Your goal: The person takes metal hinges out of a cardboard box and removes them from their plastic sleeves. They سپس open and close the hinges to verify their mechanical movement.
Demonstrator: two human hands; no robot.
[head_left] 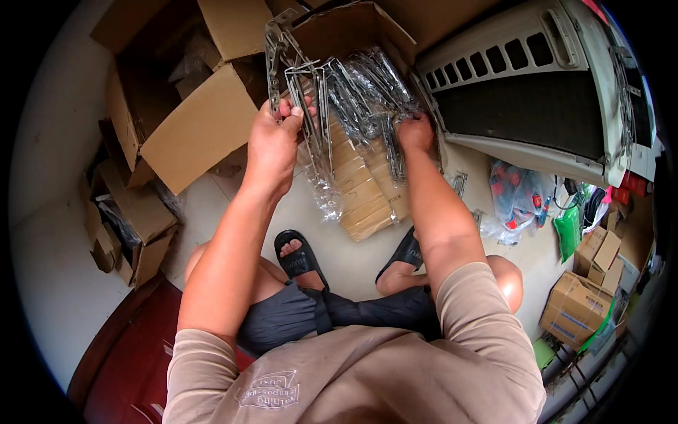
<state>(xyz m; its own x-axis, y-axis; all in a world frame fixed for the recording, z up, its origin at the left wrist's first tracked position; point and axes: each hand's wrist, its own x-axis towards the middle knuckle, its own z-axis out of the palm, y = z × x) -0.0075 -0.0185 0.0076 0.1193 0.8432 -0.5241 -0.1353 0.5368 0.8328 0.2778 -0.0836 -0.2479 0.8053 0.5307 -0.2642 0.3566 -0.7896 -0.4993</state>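
Observation:
My left hand (274,138) is closed on several thin, silvery metal brackets (275,67), with the thumb pressed on top. A clear plastic sleeve (326,198) hangs below the brackets. Farther right, my right hand (415,133) reaches to the edge of an open cardboard box (402,35), its fingers curled beside plastic-wrapped metal brackets (360,92). What these fingers grip is hidden. One wrapped bundle (393,152) lies just left of that hand. The box's flap (357,198) slopes down toward my feet.
Open cardboard boxes (201,127) stand at the left. A large grey-white appliance casing (508,85) with a vented panel fills the far right. Near it are a clear bag of red and blue items (519,194) and a taped carton (575,311). My sandalled feet (300,258) are on the floor.

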